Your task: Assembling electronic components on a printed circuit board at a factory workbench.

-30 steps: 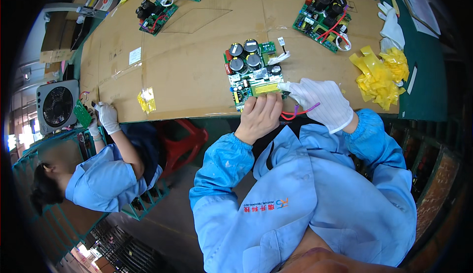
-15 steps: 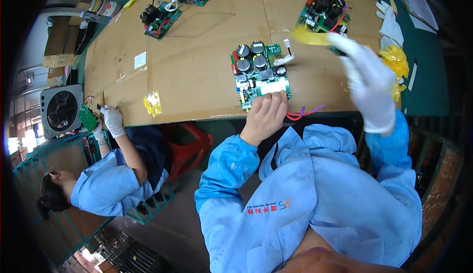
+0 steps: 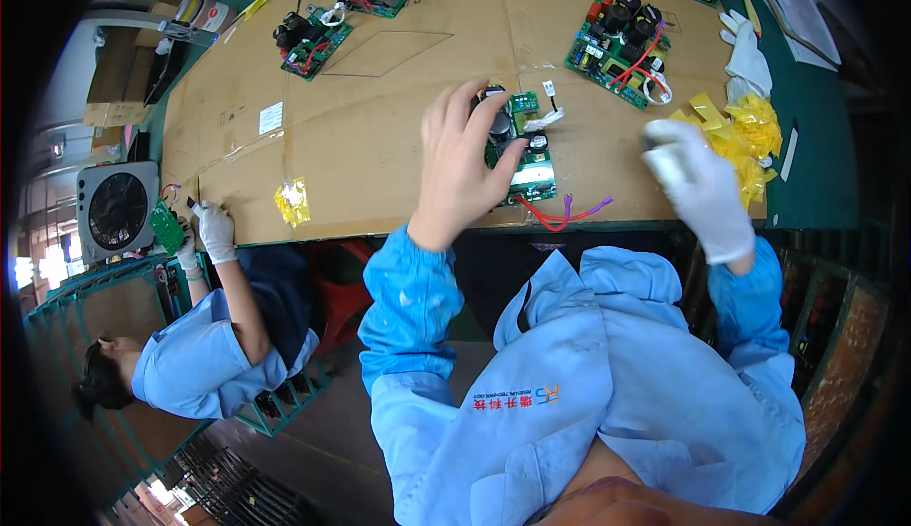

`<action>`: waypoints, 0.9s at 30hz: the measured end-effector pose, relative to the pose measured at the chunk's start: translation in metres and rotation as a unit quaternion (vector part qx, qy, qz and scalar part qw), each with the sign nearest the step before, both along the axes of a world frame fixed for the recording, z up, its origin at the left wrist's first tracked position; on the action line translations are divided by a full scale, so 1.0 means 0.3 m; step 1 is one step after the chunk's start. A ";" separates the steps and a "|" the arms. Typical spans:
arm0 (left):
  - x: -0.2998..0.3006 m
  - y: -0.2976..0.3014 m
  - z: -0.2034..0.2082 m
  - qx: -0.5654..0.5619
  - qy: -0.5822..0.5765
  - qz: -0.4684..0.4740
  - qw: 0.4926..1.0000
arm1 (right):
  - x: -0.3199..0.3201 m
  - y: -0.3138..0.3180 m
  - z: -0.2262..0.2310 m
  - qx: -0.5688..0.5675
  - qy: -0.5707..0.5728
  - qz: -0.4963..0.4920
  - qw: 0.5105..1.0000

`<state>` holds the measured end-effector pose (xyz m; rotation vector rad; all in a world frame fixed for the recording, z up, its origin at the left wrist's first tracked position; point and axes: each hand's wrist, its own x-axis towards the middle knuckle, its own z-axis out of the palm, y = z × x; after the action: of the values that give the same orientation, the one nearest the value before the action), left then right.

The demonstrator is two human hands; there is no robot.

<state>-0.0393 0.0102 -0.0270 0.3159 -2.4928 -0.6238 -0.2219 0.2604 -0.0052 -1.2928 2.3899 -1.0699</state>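
A green circuit board (image 3: 533,177) with black capacitors, a white label and red and purple wires lies near the front edge of the cardboard. My bare left hand (image 3: 465,151) reaches over its left side, fingers and thumb curled around the capacitors and hiding most of them. To the right of the board, my white-gloved right hand (image 3: 700,179) is raised and somewhat blurred. Its fingers are curled around a small whitish thing that I cannot make out. Just beyond that hand is a heap of yellow tape strips (image 3: 754,132).
Another circuit board (image 3: 622,46) stands farther back, and more boards (image 3: 313,40) lie at the far left. A loose white glove (image 3: 750,65) rests at the right edge. At the left, a co-worker's gloved hands (image 3: 217,232) hold a green board (image 3: 168,229) beside a fan (image 3: 119,208).
My left hand has moved from the board's front edge up onto its capacitors. My right hand has come down toward the tape heap, and the yellow strip it held is no longer in it.
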 end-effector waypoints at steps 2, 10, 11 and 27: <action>-0.036 -0.029 -0.021 -0.073 -0.030 0.007 0.997 | 0.006 -0.086 -0.073 0.047 0.025 0.143 0.988; -0.073 -0.082 -0.105 0.008 -0.109 -0.027 0.994 | 0.026 -0.226 -0.152 0.086 0.180 0.266 0.943; -0.072 -0.080 -0.102 0.006 -0.112 -0.028 0.993 | 0.024 -0.228 -0.153 0.087 0.182 0.271 0.941; -0.068 -0.077 -0.119 -0.016 -0.094 -0.020 0.995 | 0.011 -0.240 -0.155 0.087 0.198 0.284 0.934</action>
<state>-0.0597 -0.0129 -0.0629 0.3267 -2.6913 -0.5936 -0.2186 0.1883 -0.0518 -2.1014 2.0548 -0.4498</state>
